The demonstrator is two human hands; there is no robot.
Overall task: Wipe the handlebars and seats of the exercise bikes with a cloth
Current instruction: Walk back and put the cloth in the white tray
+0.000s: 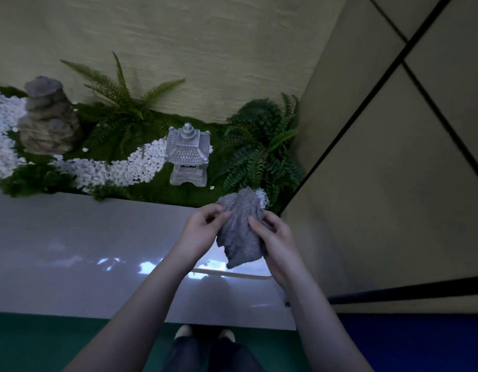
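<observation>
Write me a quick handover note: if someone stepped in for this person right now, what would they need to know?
Left hand: pinches the grey cloth at its upper left edge.
Right hand: grips the cloth's right side.
The cloth is bunched, held over a glossy white ledge before a stone lantern and ferns.
Done: cloth in hand.
Left: no exercise bike in view, so all wiping of handlebars and seats seems to remain.

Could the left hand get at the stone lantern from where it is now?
Probably not right away: the left hand pinches the grey cloth together with the right hand. Nothing stands between it and the stone lantern.
</observation>
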